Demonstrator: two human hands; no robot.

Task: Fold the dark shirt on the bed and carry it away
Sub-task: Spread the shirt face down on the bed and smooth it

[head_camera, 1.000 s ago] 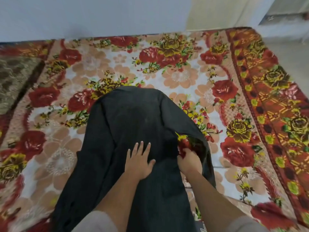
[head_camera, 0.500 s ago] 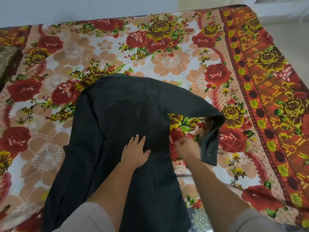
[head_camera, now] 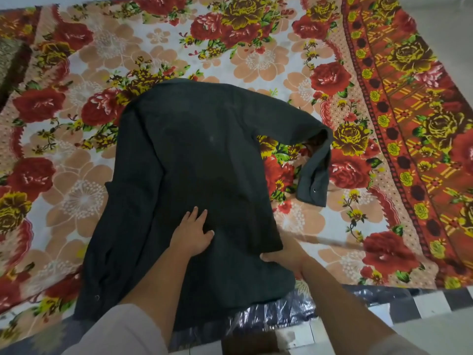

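Beyond your right hand (head_camera: 286, 256), now gripping the dark shirt (head_camera: 194, 160) by its side edge, the released sleeve (head_camera: 314, 172) lies spread on the floral bedspread (head_camera: 256, 60); your left hand (head_camera: 193, 234) presses flat, so folding can begin.

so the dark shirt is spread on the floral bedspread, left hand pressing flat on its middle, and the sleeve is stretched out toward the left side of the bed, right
Not quite. In the head view the dark shirt does lie on the floral bedspread with the left hand flat on its middle, but the outstretched sleeve reaches toward the right side of the bed, its cuff bent down toward the near edge.
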